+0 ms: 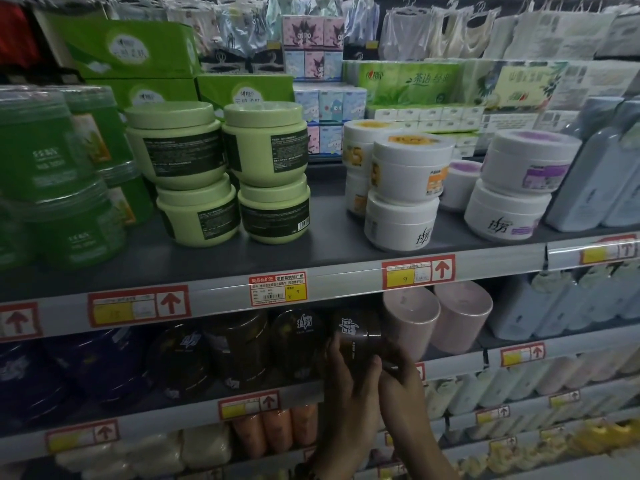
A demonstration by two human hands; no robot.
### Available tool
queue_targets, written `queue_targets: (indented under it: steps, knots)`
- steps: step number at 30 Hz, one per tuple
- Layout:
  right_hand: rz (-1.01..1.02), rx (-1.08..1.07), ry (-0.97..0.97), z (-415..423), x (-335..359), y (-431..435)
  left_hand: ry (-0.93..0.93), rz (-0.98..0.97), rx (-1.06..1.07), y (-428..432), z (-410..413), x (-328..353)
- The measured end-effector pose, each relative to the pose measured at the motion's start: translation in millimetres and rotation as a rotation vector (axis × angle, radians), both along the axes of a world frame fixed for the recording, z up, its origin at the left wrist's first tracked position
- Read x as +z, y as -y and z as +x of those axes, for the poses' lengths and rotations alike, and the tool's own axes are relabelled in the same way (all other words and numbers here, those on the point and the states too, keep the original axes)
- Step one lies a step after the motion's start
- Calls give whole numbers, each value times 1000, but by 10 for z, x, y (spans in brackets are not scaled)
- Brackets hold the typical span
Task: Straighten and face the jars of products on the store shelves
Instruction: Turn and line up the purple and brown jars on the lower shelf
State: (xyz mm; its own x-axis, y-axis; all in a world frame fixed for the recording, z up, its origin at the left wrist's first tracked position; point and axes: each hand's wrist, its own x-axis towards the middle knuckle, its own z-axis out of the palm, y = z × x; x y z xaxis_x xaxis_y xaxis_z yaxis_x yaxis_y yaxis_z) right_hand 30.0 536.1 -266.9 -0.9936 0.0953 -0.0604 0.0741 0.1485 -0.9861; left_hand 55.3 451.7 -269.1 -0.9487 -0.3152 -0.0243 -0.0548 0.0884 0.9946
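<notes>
On the upper shelf (329,244), dark green jars (52,188) stand stacked at the far left and are blurred. Beside them are two stacks of light green jars (221,168), whose dark back labels face out. Further right come stacked white jars with orange labels (405,188), then white jars with purple labels (519,181), then pale blue bottles (595,168).

On the shelf below, dark blue jars (27,368) sit at the left, followed by a row of dark brown jars (242,344). The left hand (349,389) and right hand (403,382) both grip the rightmost dark brown jar (358,336), with fingers curled round its lower sides. This jar's white logo faces out, and it stands just beside two pink jars (436,317).
</notes>
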Motion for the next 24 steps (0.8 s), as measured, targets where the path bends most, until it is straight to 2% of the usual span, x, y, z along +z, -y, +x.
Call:
queue_targets:
  steps: [8, 14, 17, 24]
  knots:
    - [1, 36, -96, -2, 30, -13, 144, 130, 10, 40, 3, -33]
    - [-16, 43, -65, -3, 20, -14, 155, 109, -7, 74, -4, -29]
    - [-17, 27, -27, 15, -5, 0, 145, 203, -41, 66, 24, 26]
    - [10, -1, -68, 82, 32, 43, 106, 257, -75, 89, 35, 63]
